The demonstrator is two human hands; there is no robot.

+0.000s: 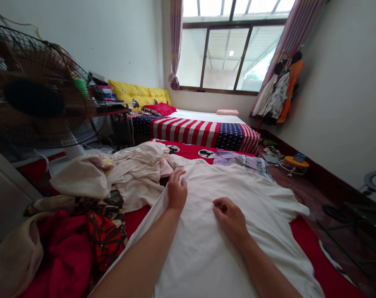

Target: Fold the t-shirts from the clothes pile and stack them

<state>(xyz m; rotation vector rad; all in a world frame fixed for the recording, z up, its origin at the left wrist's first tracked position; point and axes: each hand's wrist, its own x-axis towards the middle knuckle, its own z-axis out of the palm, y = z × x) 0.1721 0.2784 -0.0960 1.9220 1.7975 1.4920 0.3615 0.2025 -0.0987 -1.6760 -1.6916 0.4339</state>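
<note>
A white T-shirt (203, 256) lies spread out in front of me, with a short sleeve reaching to the right and slight wrinkles across its body. My left hand (177, 191) rests near the shirt's left edge, fingers extended and a little apart. Over the middle of the shirt is my right hand (233, 217), its fingers loosely bent with a gap between thumb and forefinger; no cloth shows gripped there. Beneath the shirt is a red patterned cloth (312, 244). A folded lilac and plaid garment (237, 158) lies just past the shirt's far edge.
Crumpled cream clothes (135, 169) and a magenta and patterned pile (66, 240) lie to the left. A large fan (35, 97) stands at far left. Behind are a bed with a flag-patterned cover (190, 130) and a window. A small yellow stool (296, 162) stands at right.
</note>
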